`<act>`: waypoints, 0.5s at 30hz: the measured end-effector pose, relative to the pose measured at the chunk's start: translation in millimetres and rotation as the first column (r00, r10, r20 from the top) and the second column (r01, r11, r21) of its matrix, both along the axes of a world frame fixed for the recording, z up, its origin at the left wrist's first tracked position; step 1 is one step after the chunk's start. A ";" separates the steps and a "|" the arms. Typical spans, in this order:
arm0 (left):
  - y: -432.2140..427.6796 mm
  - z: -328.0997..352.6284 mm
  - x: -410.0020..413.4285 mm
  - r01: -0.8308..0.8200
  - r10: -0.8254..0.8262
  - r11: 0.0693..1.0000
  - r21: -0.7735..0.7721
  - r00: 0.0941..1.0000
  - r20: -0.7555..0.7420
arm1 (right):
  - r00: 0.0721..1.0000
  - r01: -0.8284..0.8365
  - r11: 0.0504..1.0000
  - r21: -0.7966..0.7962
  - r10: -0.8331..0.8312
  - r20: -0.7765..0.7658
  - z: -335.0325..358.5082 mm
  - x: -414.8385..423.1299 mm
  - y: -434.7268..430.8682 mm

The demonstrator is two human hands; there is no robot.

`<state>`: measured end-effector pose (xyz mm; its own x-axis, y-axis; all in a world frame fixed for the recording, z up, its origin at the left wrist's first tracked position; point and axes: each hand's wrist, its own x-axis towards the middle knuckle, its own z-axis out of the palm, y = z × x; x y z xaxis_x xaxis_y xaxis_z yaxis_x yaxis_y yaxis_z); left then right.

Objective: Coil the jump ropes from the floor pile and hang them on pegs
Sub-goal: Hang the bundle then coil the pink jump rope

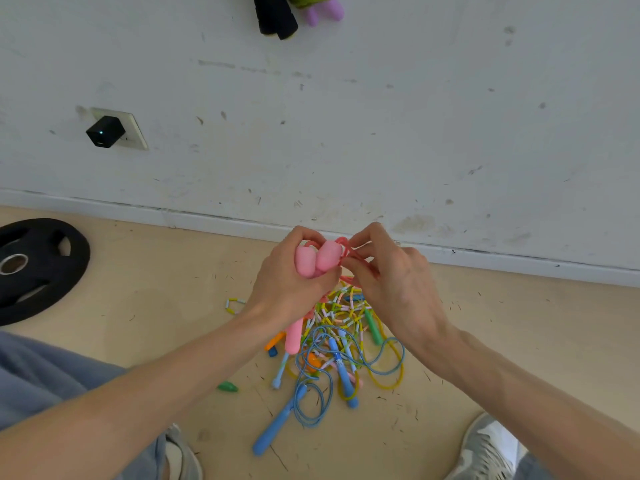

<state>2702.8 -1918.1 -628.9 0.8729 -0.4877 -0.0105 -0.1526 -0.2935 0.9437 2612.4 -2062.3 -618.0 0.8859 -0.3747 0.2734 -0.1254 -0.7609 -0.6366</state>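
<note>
My left grip (294, 285) is curled round both pink handles (318, 259); my right grip (391, 285) pinches the pink rope (346, 251) just beside them. Below, the pile (343, 341) of other ropes lies on the floor (138, 306) by the wall (346, 133)

Matt pink foam-like handles (318, 259) are seen. The weight plate (41, 268) at nine o'clock looks rubbery, its hub metal. The wall (381, 116) is scuffed.
</note>
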 end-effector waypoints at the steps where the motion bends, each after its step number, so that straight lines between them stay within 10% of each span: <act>1: 0.7 -0.5 0.8 0.004 -0.004 1.000 0.001 1.000 -0.004 | 1.000 0.016 0.999 0.046 -0.015 -0.019 -0.3 0.5 0.1; 15: 6.6 -8.1 12.0 0.049 -0.051 0.998 -0.027 0.996 -0.074 | 0.984 0.169 0.931 0.322 -0.138 -0.117 4.8 1.9 -0.5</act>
<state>2714.8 -1911.5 -637.0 0.8445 -0.5320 -0.0614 -0.0957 -0.2628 0.9601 2614.3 -2062.9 -613.1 0.8257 -0.5632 0.0324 -0.2928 -0.4770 -0.8287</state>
